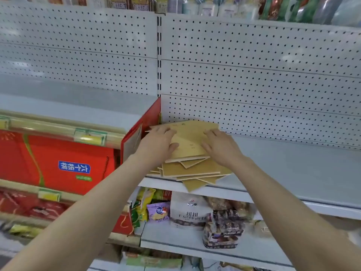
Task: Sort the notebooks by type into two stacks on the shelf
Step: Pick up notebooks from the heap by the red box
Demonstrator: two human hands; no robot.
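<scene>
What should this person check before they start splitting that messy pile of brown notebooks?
1. Hands on the pile: ok; left hand and right hand rest on the top notebooks.
2. Pile square: not ok; the notebooks lie fanned, one corner overhanging the front of the shelf.
3. Room for a second stack: ok; bare shelf lies to the right.
4. Types told apart: cannot tell; every visible cover looks plain brown.
5. Clearance from the red box on the left: cannot tell.
</scene>
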